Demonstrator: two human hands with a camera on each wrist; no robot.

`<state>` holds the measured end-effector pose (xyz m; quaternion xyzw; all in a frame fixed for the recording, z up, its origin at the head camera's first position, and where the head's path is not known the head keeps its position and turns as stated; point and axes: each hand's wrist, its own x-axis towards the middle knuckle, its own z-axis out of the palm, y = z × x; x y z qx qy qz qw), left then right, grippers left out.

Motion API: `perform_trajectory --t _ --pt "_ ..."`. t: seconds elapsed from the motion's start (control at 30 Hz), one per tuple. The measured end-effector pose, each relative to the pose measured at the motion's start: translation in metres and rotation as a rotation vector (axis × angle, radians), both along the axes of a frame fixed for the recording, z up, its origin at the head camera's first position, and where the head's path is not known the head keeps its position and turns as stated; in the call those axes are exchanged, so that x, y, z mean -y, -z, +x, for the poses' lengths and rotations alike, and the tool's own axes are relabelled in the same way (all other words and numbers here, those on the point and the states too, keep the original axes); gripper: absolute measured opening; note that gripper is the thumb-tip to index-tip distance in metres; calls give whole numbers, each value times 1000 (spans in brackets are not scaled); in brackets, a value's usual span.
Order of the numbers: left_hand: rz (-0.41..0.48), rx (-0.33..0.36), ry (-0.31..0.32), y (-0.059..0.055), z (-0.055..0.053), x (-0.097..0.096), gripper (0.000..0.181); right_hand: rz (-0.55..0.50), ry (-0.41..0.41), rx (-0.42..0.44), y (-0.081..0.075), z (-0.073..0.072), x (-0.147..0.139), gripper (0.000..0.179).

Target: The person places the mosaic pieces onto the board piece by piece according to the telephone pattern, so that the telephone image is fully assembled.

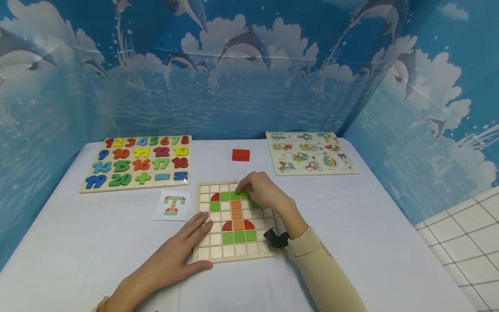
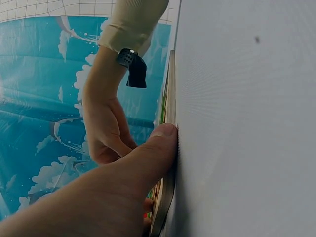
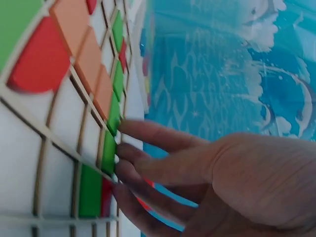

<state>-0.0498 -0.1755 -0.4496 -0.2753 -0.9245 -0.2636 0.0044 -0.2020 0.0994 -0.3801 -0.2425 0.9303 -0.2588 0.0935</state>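
Note:
A wooden grid board point(image 1: 215, 251) lies on the table, its cells holding green square tiles point(image 1: 239, 236), orange square tiles point(image 1: 236, 214) in a column, and red quarter-round tiles point(image 1: 248, 224). My left hand point(image 1: 177, 255) rests at the board's left side, fingers on its edge; in the left wrist view the thumb point(image 2: 160, 143) lies along the board's side. Over the upper row, my right hand point(image 1: 263, 188) touches the green tiles with its fingertips. Loosely bent fingers point(image 3: 163, 136) show in the right wrist view, and no tile is visibly held. The hand partly covers the row's right end.
Left of the board lies a pattern card point(image 1: 171, 205). Behind it is a number puzzle board point(image 1: 132, 189). A red block point(image 1: 241, 155) sits beyond the grid board, and a picture puzzle board point(image 1: 312, 154) lies at the back right. A dolphin-print curtain point(image 1: 218, 108) borders the table.

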Motion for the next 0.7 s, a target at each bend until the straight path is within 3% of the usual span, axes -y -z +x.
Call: perform_trajectory --t 0.23,0.5,0.7 --pt "6 4 2 -1 1 0 91 83 108 10 -7 -4 -14 16" --pt "3 8 0 -1 0 0 91 143 64 42 -11 -3 -17 16" --pt "9 -2 5 -1 0 1 91 183 52 119 -12 -1 -12 31"
